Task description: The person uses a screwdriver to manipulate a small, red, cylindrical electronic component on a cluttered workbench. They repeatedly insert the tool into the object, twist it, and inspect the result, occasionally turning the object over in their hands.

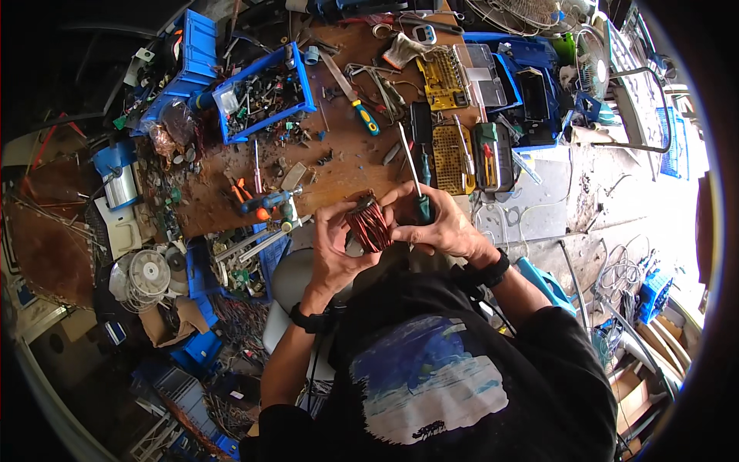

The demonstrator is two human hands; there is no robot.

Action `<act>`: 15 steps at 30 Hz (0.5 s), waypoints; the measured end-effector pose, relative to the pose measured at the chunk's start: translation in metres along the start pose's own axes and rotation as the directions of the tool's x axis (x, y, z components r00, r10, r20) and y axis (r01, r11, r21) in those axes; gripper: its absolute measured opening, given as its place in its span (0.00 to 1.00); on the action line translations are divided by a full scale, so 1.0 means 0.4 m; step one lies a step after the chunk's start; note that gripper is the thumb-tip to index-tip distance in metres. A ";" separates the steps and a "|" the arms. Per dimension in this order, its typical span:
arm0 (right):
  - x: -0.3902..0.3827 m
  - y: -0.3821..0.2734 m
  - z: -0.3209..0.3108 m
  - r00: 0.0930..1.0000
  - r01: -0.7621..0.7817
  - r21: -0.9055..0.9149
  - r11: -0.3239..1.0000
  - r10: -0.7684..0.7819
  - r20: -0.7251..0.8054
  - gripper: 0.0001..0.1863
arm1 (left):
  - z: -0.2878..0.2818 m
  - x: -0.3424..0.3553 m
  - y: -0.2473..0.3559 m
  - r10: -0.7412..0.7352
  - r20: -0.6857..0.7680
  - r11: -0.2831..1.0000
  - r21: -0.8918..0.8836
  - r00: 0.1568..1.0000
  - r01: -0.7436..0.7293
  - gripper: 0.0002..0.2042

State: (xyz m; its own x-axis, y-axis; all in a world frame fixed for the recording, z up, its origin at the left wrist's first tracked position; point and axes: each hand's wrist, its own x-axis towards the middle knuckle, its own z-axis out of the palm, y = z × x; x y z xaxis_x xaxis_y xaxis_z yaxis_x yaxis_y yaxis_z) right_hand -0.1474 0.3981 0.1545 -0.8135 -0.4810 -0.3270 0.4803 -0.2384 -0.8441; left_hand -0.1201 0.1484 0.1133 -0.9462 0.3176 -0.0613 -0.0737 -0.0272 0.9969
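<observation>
A reddish copper wire coil, dark at its top rim, sits between my hands over the near edge of the workbench. My left hand is closed round its left side. My right hand holds a screwdriver with a dark green handle, its long shaft pointing away over the bench. Fingertips of the right hand also touch the coil's right side. A pair of blue-handled pliers or cutters and orange-handled pliers lie left of the coil.
On the wooden bench are a blue bin of small parts, a file with a blue-yellow handle, and yellow bit cases. Fans stand at the far right. Crates of scrap sit below left, loose cables at right.
</observation>
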 end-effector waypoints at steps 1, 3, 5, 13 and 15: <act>-0.005 -0.012 0.004 0.997 -0.071 0.025 0.997 0.071 -0.011 0.24 | -0.002 -0.001 -0.002 0.024 0.007 0.999 0.028 1.000 -0.025 0.44; -0.012 -0.015 0.010 0.993 -0.106 0.053 0.993 0.109 -0.047 0.23 | -0.005 0.001 -0.005 0.095 0.017 0.993 0.069 0.995 -0.096 0.43; -0.014 -0.003 0.017 0.994 -0.035 0.052 0.998 0.040 -0.102 0.22 | -0.002 -0.004 -0.026 0.135 -0.001 0.985 0.108 0.991 -0.134 0.43; -0.024 -0.012 0.058 0.967 0.155 -0.190 0.969 -0.188 -0.171 0.23 | 0.036 0.007 -0.030 0.155 -0.011 0.968 0.202 0.988 -0.149 0.44; -0.025 -0.006 0.056 0.956 0.192 -0.192 0.962 -0.228 -0.187 0.22 | 0.048 0.016 -0.020 0.143 -0.015 0.982 0.124 0.990 -0.140 0.44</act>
State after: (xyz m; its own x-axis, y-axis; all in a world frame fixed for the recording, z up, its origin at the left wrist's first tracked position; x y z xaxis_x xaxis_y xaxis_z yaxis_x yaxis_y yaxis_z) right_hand -0.1332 0.3846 0.1694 -0.9481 -0.2477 -0.1994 0.2431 -0.1602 -0.9567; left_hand -0.1195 0.1687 0.1059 -0.9517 0.2961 0.0816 0.0995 0.0461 0.9940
